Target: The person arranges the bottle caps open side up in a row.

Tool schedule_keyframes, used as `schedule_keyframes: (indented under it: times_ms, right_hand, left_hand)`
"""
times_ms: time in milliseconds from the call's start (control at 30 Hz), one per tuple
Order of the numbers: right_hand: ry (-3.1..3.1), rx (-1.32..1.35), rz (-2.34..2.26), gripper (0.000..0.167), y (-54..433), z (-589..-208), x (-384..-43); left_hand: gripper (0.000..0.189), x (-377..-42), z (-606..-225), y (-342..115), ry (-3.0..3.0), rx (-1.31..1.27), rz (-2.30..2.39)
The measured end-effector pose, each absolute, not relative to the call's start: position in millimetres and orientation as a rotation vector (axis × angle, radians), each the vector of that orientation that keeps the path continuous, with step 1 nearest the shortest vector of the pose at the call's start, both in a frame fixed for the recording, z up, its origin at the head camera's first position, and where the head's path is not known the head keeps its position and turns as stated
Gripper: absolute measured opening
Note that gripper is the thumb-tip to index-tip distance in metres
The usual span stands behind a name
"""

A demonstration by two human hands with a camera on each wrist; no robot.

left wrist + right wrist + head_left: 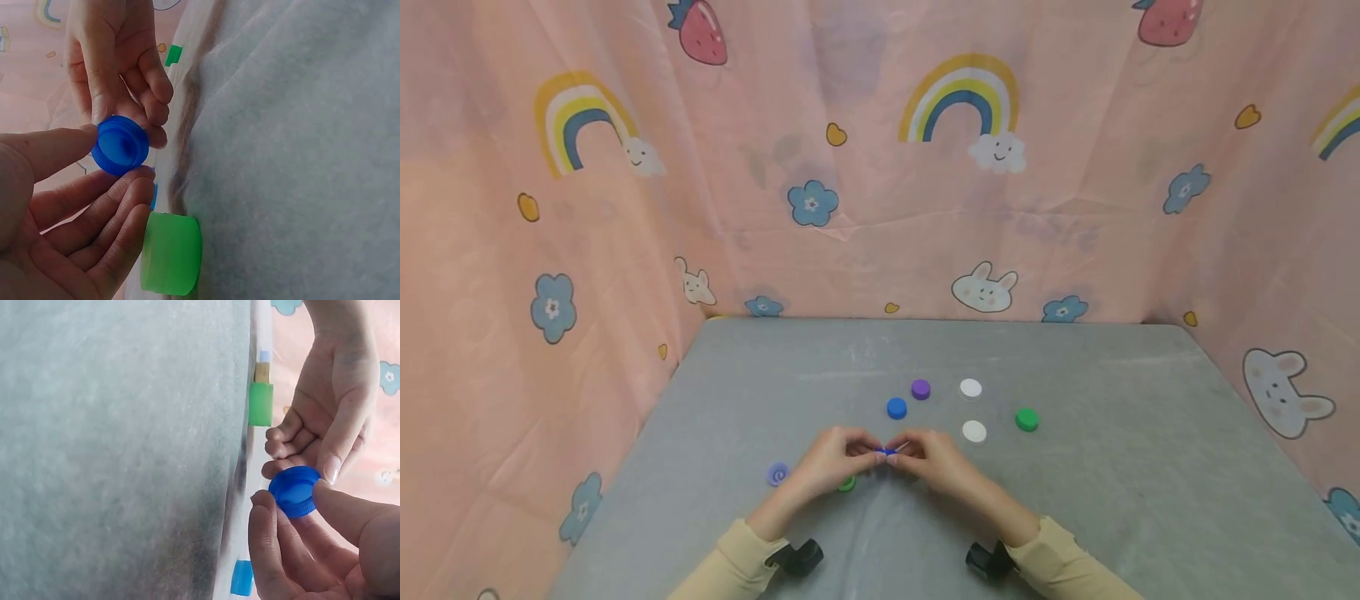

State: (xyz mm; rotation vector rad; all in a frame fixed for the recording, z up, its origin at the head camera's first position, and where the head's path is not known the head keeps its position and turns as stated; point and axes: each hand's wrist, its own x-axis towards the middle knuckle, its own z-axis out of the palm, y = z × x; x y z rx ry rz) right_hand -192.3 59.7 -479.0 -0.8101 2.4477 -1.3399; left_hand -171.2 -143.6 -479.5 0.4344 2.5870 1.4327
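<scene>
1. We see both hands gripping one dark blue cap between them, held up off the grey worktop and centred in front of the person.
2. The left hand pinches the cap's rim, its thumb on one edge and its fingertips on the opposite edge.
3. The right hand meets it from the other side and pinches the rim as well, its thumb just beside the left thumb.
4. We can make out the cap's ribbed side wall in both wrist views.
5. Partly hidden by the left hand, a green ring-like piece lies on the worktop; farther left, beside the left forearm, we find a lilac disc with a spiral on it.
6. Beyond the hands we see a second blue cap, with a purple cap near it, slightly farther back and to the right.
7. Right of these lie two white discs, the far one behind the near one, and then a green cap farther right.
8. Behind the worktop we see a pink curtain printed with rainbows, flowers and rabbits.
</scene>
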Motion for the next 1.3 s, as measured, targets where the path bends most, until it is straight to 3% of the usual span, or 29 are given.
schedule_keyframes:
  times_ms: [533, 1000, 1300]
  right_hand:
    - [2.233, -0.629, -1.487, 0.025, 59.8, -478.6, -197.5]
    - [2.168, -0.547, -1.522, 0.031, 60.8, -475.6, -199.5]
    - [2.142, -0.524, -1.547, 0.028, 59.2, -475.1, -197.9]
  left_hand:
    - [0.011, -172.2, -478.4, -144.7, 2.738, 0.529, 1.388]
    - [0.027, -170.5, -478.5, -142.8, 2.773, 0.628, 1.374]
    - [0.025, -170.3, -479.7, -143.2, 2.780, 0.648, 1.377]
